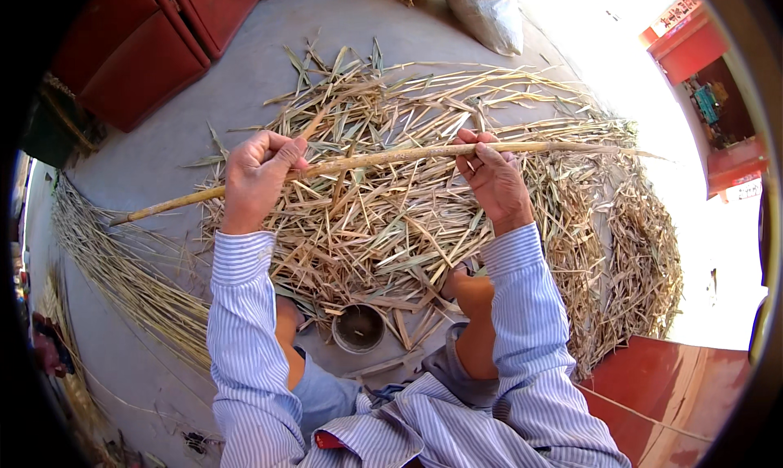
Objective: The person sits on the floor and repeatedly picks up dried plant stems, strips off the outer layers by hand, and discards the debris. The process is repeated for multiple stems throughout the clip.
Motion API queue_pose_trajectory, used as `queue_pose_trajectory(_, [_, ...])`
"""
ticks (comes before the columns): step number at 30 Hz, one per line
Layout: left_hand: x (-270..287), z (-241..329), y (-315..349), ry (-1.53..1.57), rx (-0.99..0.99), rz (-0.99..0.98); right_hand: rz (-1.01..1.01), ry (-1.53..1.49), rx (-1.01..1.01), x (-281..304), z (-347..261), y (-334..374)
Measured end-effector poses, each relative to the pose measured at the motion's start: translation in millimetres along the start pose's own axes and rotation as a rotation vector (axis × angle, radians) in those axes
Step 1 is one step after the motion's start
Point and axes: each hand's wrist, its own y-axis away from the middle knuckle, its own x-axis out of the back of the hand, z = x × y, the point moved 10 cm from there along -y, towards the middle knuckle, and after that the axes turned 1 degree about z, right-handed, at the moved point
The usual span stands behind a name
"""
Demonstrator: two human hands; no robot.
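A long yellowish reed stalk (383,157) lies crosswise in front of me, its left end lower and its thin right tip beyond the pile. My left hand (254,174) is closed round it, thumb pressed against the fingers. A dry strip of leaf sheath (315,123) sticks up by the left thumb; whether it is still joined to the stalk I cannot tell. My right hand (496,182) pinches the stalk farther right between thumb and fingers. Under both hands spreads a heap of dry leaves and husks (375,223).
A small round bowl (359,328) with dark contents stands between my feet. Thin stalks (134,276) lie bundled on the floor at left. Red leather-like seats (139,52) are at the far left, a whitish sack (485,15) at the back. A red panel (652,394) lies at lower right.
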Motion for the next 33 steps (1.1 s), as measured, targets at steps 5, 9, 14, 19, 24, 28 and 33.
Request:
queue_pose_trajectory(5, [41.9, 43.0, 11.9, -0.946, -0.533, 0.458, -0.025, 0.114, 0.059, -7.3, -4.3, 3.6])
queue_pose_trajectory(9, [-1.5, 50.8, 10.0, -0.775, -0.527, 0.133, -0.014, 0.159, 0.045, -11.2, -1.7, 2.9])
queue_pose_trajectory(14, [-27.3, -11.2, 5.9, -0.238, -0.081, -0.275, -0.021, 0.146, 0.04, -14.8, 3.3, -0.7])
queue_pose_trajectory(19, [7.2, -3.2, 2.6, -0.588, -0.168, 0.104, 0.007, 0.15, 0.055, -11.2, 5.0, 0.8])
queue_pose_trajectory(24, [26.8, 42.5, 7.3, -1.084, -0.543, 0.473, 0.12, 0.2, 0.042, 0.5, 1.0, 2.6])
queue_pose_trajectory(28, [-40.8, 69.6, 26.6, -0.821, -0.758, 0.237, 0.141, 0.229, -0.002, -10.7, 14.8, 3.8])
queue_pose_trajectory(33, [-97.1, 49.3, 37.3, -0.777, -0.715, -0.02, 0.125, 0.263, -0.092, -25.8, 37.5, 7.4])
